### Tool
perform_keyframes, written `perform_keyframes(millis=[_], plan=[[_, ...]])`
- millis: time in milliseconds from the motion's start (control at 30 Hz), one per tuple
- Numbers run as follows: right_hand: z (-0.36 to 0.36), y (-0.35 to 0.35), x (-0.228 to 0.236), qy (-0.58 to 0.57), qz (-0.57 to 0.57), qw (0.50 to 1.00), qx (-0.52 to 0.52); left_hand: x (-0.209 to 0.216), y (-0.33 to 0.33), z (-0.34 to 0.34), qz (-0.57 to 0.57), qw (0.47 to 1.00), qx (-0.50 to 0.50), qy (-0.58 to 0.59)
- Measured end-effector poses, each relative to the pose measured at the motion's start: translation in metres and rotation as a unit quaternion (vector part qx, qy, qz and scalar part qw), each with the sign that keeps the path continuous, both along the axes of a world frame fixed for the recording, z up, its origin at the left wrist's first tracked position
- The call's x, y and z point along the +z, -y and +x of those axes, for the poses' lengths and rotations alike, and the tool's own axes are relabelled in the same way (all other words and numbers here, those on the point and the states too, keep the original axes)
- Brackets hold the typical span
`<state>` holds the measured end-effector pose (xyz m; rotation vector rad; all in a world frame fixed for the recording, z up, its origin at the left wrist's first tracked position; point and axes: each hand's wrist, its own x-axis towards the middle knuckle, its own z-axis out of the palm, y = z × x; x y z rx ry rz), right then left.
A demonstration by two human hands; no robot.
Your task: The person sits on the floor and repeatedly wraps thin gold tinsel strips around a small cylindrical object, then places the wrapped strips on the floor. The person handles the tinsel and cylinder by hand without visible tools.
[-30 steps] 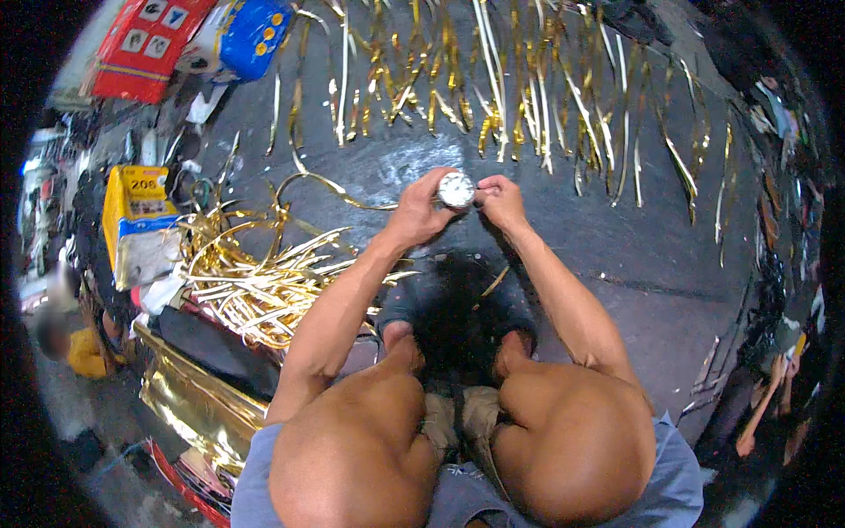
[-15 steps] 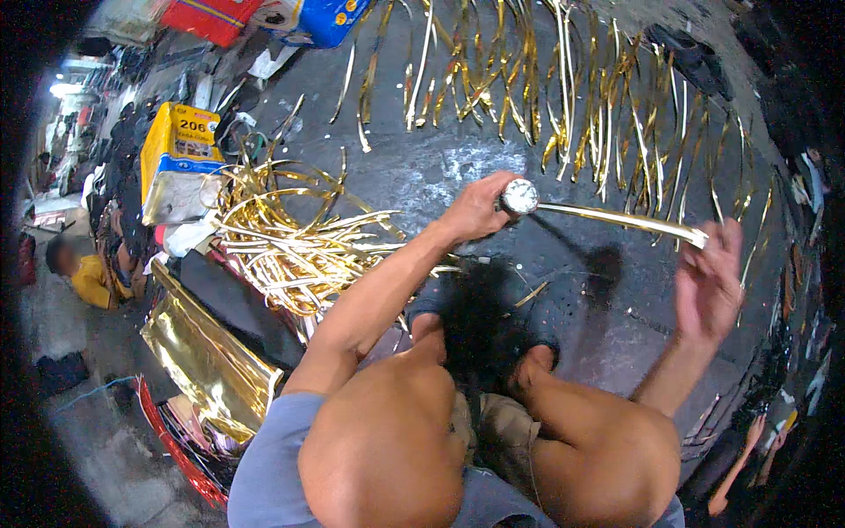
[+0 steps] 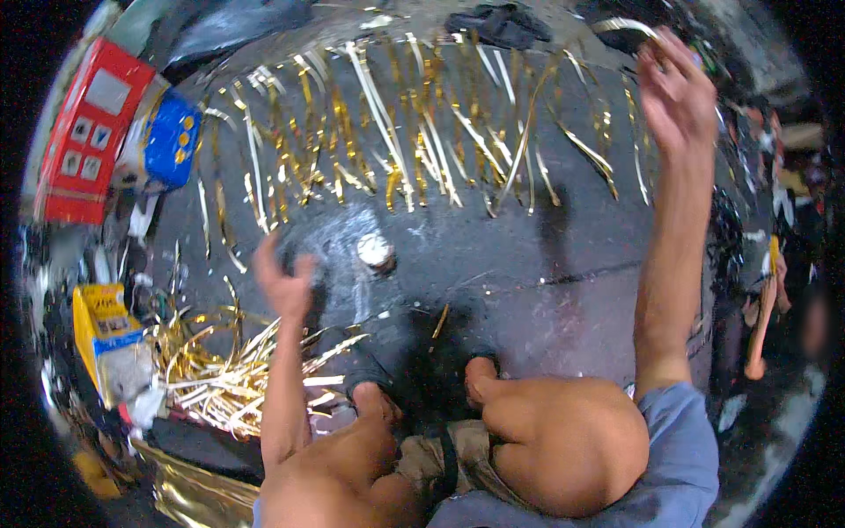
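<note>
Raised at the far right, my right hand (image 3: 679,99) pinches one end of a shiny gold strip (image 3: 627,25), which curves off to the left. My left hand (image 3: 286,280) is over the floor on the left, fingers spread, holding nothing. To its right, a round piece with a silvery-white top (image 3: 376,252) rests on the dark floor, apart from the hand. Beyond it, many gold strips (image 3: 379,119) lie side by side in a long row. A tangled heap of gold strips (image 3: 231,387) lies close to my left forearm.
A yellow, blue and white box (image 3: 107,339) stands left of the heap. Farther back are a red box (image 3: 95,132) and a blue pack (image 3: 172,141). Gold sheeting (image 3: 198,493) lies at the lower left. A dark sandal-like item (image 3: 500,25) sits beyond the row.
My left hand has let go of the round piece, which now rests on the floor, and moved left. My right hand has carried the strip up and away. The view has shifted too.
</note>
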<state>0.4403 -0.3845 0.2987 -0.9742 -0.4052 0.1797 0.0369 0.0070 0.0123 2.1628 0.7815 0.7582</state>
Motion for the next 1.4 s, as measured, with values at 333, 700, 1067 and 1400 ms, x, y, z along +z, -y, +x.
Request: perform_keyframes(millis=[333,700,1067,1400], plan=[[0.077,0.040,-0.041,0.027,0.076,0.943,-0.324,-0.038,-0.142,-0.140,0.077,0.918,0.247,-0.299],[-0.002,0.117,-0.336,-0.411,0.059,0.760,-0.500,-0.029,-0.131,-0.124,0.092,0.922,0.189,-0.324],[-0.238,-0.124,-0.271,0.113,-0.512,0.837,0.155,-0.030,-0.131,-0.138,-0.066,0.943,0.207,-0.250],[-0.254,-0.174,-0.294,0.153,-0.508,0.841,0.105,-0.013,-0.093,-0.124,0.037,0.901,0.241,-0.360]])
